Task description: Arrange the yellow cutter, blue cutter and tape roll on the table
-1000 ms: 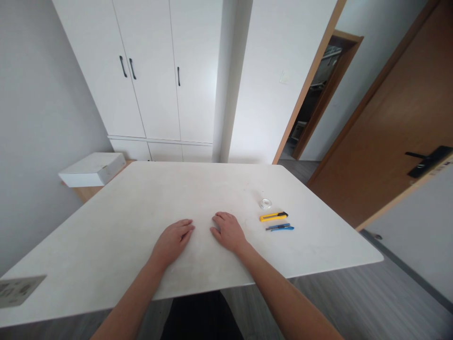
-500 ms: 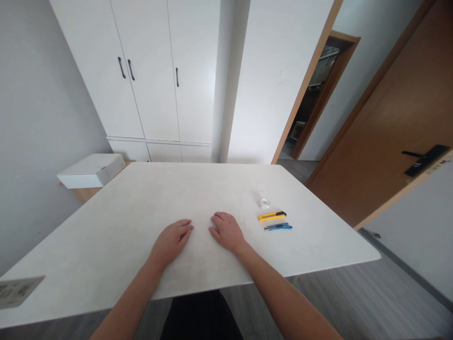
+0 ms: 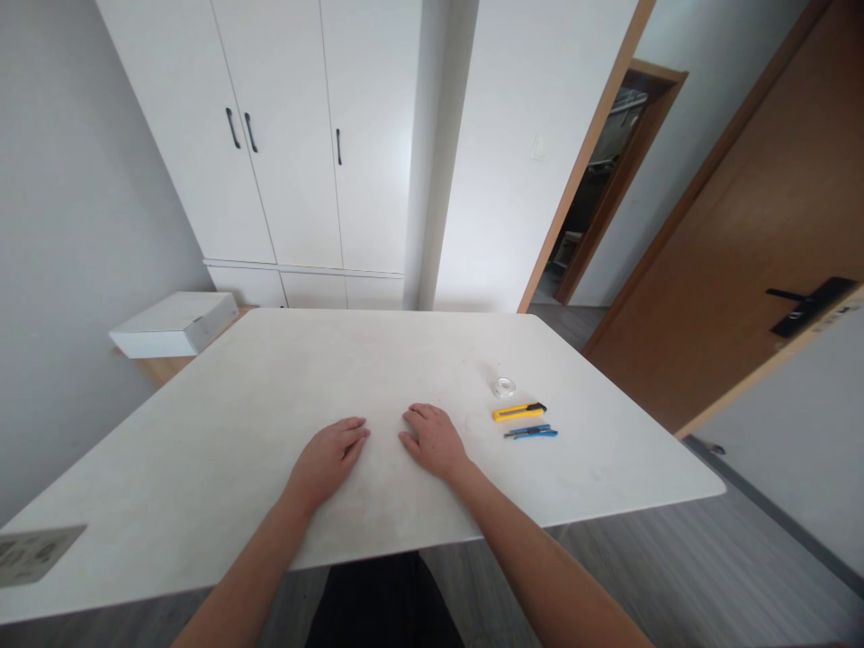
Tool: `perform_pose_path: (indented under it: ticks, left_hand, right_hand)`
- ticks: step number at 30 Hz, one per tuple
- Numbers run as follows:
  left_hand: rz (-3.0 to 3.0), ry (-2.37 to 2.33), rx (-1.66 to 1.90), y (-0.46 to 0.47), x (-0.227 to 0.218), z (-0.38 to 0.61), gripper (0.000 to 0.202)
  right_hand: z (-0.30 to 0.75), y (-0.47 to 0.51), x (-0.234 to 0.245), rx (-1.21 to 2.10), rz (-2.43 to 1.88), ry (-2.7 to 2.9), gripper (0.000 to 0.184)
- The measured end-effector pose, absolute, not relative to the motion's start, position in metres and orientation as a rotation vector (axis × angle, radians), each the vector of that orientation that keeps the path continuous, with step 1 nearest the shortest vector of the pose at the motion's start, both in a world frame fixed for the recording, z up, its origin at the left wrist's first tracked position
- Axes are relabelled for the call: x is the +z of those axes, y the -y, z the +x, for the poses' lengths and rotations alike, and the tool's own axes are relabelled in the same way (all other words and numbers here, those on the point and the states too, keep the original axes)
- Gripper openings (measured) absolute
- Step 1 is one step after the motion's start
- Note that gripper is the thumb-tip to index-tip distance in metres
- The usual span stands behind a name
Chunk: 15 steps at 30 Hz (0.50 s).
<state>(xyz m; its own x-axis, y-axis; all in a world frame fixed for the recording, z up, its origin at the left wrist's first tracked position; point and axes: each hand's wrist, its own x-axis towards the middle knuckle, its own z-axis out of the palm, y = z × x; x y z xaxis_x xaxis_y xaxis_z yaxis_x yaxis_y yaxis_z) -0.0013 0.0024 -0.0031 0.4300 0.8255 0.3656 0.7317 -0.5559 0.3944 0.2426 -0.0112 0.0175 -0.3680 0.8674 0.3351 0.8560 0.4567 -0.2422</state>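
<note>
Plainly, both hands lie flat on the white table with nothing in them: the left hand rests palm down with its fingers loosely together and angled toward the right, and the right hand lies just beside it, palm down, fingers slightly curled and pointing toward the left, so the fingertips of the two are near each other but apart. As a judgement, this is a resting pose with no grasp begun. The table is the one thing both hands touch, and it fills the middle of the view, its near edge just in front of the person's body. Three small items lie on it off to the right of the right hand, apart from it: one yellow utility knife, one blue tool just nearer the person than the knife and too small to tell apart further, and one small clear tape roll just beyond the knife. Picking any of them up would, I judge, call for the right hand to lift and travel sideways to the right, as it is the nearer of the two. Elsewhere, one printed label sits at the near left corner of the table, one white box rests on a low wooden stand past the far left corner, and three tall white cupboard doors with black handles stand behind.
</note>
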Motion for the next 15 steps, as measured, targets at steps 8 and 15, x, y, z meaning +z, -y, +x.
perform_pose_path:
  ticks: [8,15]
  left_hand:
    - [2.508,-1.381,0.776,-0.0027,-0.0024,-0.0016,0.035]
    - [2.518,-1.384,0.765,-0.0029,-0.0025,-0.0017,0.036]
  right_hand:
    - [0.2426,0.0114,0.0178,0.038,-1.443,2.299,0.030]
    - [0.2430,0.0118,0.0184,0.038,-1.433,2.295,0.030]
